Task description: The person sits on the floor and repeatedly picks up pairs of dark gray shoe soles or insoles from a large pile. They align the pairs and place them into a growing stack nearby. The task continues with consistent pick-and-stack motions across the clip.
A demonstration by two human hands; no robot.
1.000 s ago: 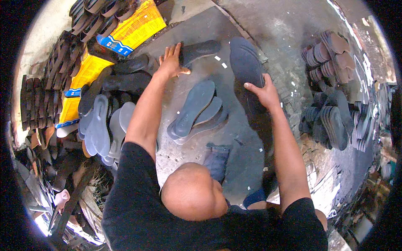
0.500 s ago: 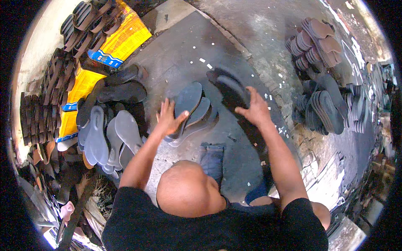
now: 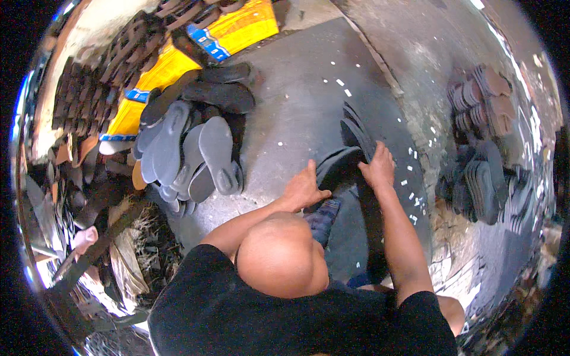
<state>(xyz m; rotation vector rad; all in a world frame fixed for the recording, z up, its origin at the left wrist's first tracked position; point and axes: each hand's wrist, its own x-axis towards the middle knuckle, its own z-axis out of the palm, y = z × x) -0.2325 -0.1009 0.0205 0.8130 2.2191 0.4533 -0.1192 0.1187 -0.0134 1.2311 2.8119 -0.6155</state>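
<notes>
My left hand [image 3: 304, 188] rests at the near left edge of a small stack of dark shoe soles [image 3: 339, 161], its thumb stretched across the near end and its fingers along the outer side. A second fanned bunch of black shoe soles [image 3: 354, 127] stands on edge to the right. My right hand [image 3: 379, 167] grips the near part of that bunch, thumb on the inner side and fingers on the outer. The two bunches lie close together, meeting near the right hand. Fingers of the left hand are partly hidden.
Grey soles [image 3: 217, 148] and black soles [image 3: 219, 96] are heaped at the left. Behind them, dark straps or uppers [image 3: 83, 98] stand beside yellow cartons [image 3: 246, 26]. Brown soles [image 3: 499, 110] and dark soles [image 3: 482, 187] are stacked at the right. White scraps [image 3: 340, 82] dot the dark floor mat [image 3: 309, 65].
The whole view has shifted. My hands have come closer together and nearer to my body, bringing the two bunches of soles together. The right-hand bunch has swung more upright.
</notes>
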